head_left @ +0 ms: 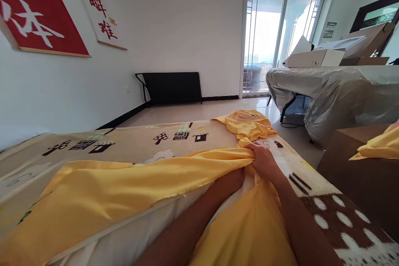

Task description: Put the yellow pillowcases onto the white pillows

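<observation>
A yellow cloth cover (124, 183) lies spread across the bed, its raw edge folded over a white layer (149, 220) that looks like a quilt or lining. My left hand (239, 176) reaches under the yellow fabric; its fingers are hidden by the cloth. Just beside it, my right hand (262, 158) is closed on a gathered bunch of the cover. Beyond the hands, a crumpled yellow end (246, 122) with a printed pattern lies near the bed's far corner. More yellow cloth drapes between my forearms toward me.
A cream patterned blanket (143, 135) covers the bed. To the right stand a brown box (352, 166) with yellow cloth (380, 143) on it and a plastic-covered table (336, 91) carrying cartons. A black folded frame (173, 87) leans against the far wall.
</observation>
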The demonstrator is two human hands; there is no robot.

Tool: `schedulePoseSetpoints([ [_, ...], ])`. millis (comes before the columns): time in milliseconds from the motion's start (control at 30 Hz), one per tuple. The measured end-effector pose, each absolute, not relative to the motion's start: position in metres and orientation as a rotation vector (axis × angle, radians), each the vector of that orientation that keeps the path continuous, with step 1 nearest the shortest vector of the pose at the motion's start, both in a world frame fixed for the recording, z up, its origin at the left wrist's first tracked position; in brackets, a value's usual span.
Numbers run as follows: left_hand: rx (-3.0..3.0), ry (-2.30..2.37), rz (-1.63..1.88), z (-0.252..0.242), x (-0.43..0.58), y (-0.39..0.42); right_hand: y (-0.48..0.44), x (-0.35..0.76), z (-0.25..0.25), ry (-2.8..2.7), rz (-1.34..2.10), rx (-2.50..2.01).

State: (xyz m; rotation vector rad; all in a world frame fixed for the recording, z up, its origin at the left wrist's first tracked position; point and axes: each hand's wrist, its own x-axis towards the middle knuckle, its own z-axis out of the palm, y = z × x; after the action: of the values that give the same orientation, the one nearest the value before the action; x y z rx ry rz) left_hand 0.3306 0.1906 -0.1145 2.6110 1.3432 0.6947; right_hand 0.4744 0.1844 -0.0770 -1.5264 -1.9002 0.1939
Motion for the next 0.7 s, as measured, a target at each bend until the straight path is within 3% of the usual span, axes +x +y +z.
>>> schedulePoseSetpoints([
  [700,2.781,1.267,0.457,-0.102,0.334,0.178,0.188,0.468,-0.081,-1.699,0.336,-1.335],
])
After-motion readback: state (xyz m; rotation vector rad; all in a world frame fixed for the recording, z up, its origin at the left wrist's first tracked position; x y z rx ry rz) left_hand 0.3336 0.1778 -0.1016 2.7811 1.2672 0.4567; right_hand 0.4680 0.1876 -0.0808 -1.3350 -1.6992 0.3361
